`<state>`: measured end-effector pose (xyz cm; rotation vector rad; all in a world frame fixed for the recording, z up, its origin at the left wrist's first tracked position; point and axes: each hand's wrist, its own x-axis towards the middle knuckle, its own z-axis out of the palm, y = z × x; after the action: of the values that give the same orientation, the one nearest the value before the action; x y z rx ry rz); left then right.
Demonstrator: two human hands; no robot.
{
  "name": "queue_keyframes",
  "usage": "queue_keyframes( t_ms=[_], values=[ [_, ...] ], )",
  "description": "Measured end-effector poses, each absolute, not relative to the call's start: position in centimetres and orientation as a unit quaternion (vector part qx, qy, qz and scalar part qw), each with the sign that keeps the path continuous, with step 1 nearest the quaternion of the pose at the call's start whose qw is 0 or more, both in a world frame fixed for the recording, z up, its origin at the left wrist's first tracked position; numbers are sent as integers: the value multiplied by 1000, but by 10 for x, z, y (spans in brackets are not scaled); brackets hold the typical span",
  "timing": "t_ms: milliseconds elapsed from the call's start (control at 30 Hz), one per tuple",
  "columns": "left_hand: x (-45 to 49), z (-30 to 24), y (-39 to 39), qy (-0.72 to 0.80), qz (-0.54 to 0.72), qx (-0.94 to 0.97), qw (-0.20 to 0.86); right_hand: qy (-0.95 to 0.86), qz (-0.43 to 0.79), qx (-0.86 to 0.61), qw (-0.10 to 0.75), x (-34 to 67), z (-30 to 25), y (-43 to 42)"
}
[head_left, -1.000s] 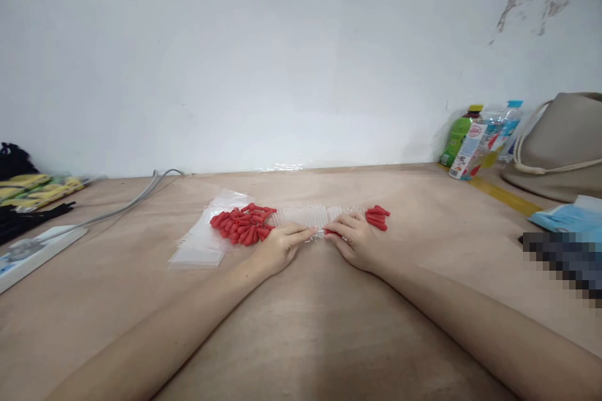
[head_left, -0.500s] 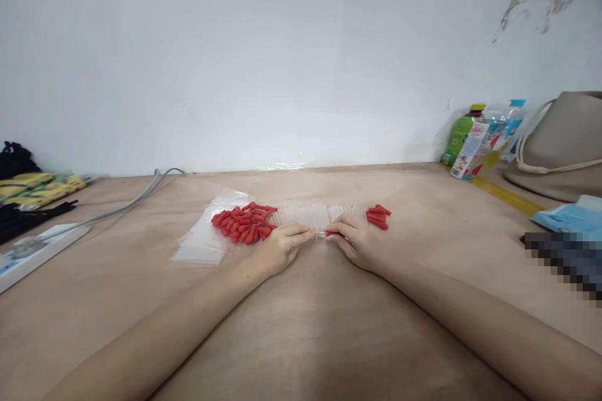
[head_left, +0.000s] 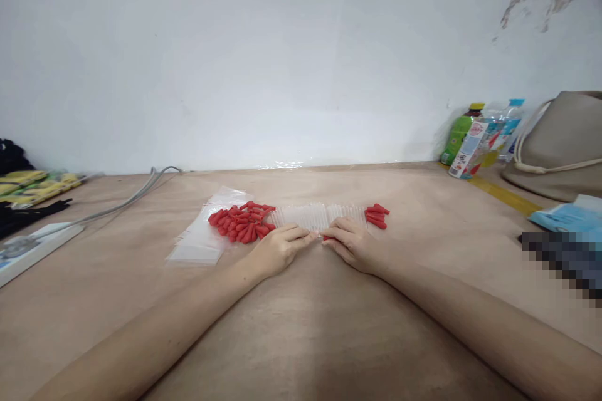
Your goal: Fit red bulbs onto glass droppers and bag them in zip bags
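Observation:
My left hand [head_left: 282, 249] is closed, its thumb and fingers pinching a thin clear tube [head_left: 320, 237]. Facing it, my right hand [head_left: 355, 244] is closed on a red rubber bulb [head_left: 325, 238], mostly covered by the fingers. The tube's exposed end meets the bulb or lies right against it; I cannot tell how far it goes in. Just behind both hands lies a row of clear tubes [head_left: 301, 216] side by side. A pile of red rubber bulbs [head_left: 239, 223] is left of the row, and several more bulbs [head_left: 376, 219] lie at its right end.
Clear plastic bags [head_left: 195, 247] lie partly under the bulb pile. A power strip [head_left: 44, 257] with a grey cable [head_left: 126, 202] is at the left, near yellow packets [head_left: 42, 187]. Bottles [head_left: 461, 138], a beige hat [head_left: 559, 144] and a pixelated dark object [head_left: 559, 260] are at the right.
My fingertips have come slightly closer together, and less of the clear tube shows between them. The whole view has shifted a little; the piles look unchanged.

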<state>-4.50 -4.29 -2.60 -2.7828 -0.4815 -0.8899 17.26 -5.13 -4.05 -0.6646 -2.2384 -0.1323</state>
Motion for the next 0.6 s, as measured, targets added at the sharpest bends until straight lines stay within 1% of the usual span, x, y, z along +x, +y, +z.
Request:
queue_keyframes(
  t_ms=[100, 333, 600],
  values=[
    [-45, -26, -43, -167, -311, -932, 85, -879, -50, -272, 389, 173, -39, -55],
    [-42, -28, -47, -227, -389, -889, 77, -850, -52, -305, 427, 177, -34, -59],
    [-44, -28, -47, -224, -330, -915, 66, -863, -20, -296, 408, 176, -29, -63]
  ],
)
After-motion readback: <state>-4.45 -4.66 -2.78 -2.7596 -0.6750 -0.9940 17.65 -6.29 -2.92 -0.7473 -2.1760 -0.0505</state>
